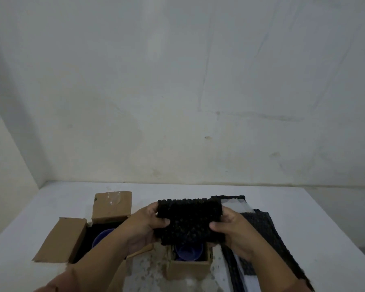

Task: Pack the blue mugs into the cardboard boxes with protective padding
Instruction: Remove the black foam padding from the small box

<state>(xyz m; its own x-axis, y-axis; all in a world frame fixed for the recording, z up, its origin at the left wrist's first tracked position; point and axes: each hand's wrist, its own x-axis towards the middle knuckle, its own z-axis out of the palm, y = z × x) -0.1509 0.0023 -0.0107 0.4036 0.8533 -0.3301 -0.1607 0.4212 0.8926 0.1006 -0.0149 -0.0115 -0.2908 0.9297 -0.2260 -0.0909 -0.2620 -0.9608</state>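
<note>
While hands [143,226] [234,232] hold padding [190,220], white table [303,218] meets stained wall [177,102].

I count two cardboard boxes, left box [72,239] and right box [190,268]; two blue mugs, left mug [102,237] and right mug [188,251]; one padding piece [190,220]; one padding pile [259,228], its sheets uncountable from here; two hands, left hand [143,226] and right hand [234,232].

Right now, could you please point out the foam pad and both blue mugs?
black foam pad [189,221]: head view, centre of its face.
left blue mug [101,238]: head view, visible side.
right blue mug [188,252]: head view, inside wall.
</note>
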